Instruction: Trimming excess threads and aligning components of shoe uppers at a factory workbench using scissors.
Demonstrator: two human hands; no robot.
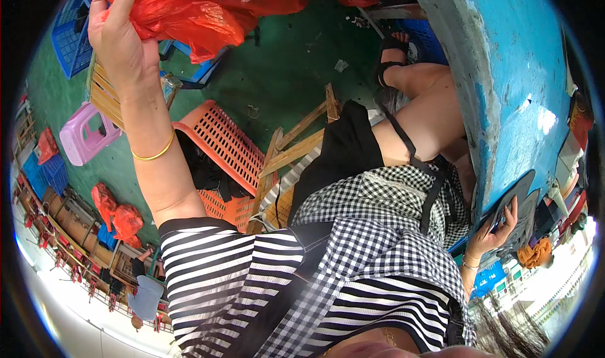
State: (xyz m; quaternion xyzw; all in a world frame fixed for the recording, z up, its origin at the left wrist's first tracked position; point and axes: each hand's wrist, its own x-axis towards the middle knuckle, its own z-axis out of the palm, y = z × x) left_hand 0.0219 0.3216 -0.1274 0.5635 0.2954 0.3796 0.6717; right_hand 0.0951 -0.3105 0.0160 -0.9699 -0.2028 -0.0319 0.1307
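Observation:
My left hand [123, 40] is raised at the upper left, its fingers closed on the edge of a thin red plastic bag [195, 14]. The bag spreads rightward along the top of the view, crumpled and partly cut off; what it holds, if anything, is hidden. At the right, my right hand [498, 229] grips dark grey, flat, sole-shaped pieces [520, 203] beside the edge of a worn blue table [523, 74]. Some of its fingers are hidden behind the pieces.
An orange slatted basket [220, 140] with black material stands by a wooden frame [296, 137]. Left of it are a pink plastic stool [88, 134], a wooden slatted seat [106, 93] and a blue crate [70, 36]. Red bags [118, 213] lie farther off, near another person [146, 298].

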